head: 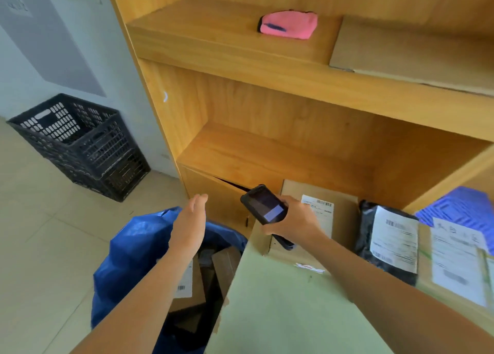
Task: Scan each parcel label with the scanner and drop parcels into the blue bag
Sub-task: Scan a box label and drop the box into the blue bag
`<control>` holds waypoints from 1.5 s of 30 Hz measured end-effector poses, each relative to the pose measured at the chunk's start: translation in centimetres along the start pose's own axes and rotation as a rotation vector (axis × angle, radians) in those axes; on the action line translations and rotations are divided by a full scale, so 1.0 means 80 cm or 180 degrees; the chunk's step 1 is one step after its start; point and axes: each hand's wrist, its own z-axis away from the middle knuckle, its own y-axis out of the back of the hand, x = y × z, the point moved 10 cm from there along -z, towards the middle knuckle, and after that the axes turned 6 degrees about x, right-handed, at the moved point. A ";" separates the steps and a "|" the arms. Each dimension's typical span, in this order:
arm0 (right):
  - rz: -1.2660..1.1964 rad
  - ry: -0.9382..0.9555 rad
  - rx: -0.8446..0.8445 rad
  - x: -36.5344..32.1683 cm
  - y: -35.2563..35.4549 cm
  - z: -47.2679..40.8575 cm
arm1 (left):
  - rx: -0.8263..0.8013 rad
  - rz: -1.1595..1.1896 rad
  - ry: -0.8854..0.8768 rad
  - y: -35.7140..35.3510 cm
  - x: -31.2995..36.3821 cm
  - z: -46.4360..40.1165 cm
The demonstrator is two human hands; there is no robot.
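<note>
Two stacked crates (80, 145) beside wooden shelving (267, 67).

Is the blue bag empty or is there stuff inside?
Not empty. The blue bag is open, with brown boxes lying inside, one with a barcode label.

The scanner's (264, 205) handle is mostly hidden inside the right hand (294, 220), and its screen is too blurred to read. That hand also covers part of the box's (344, 212) label. The left arm hides much of the parcels in the blue bag (133, 252). Print on the black parcel's (366, 233) label is smeared. The right edge cuts off the blue crate (465, 206).
</note>
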 end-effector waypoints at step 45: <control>-0.0936 -0.1533 0.0777 0.235 0.082 -0.024 | -0.1246 -0.0661 -0.0359 -0.268 0.070 0.034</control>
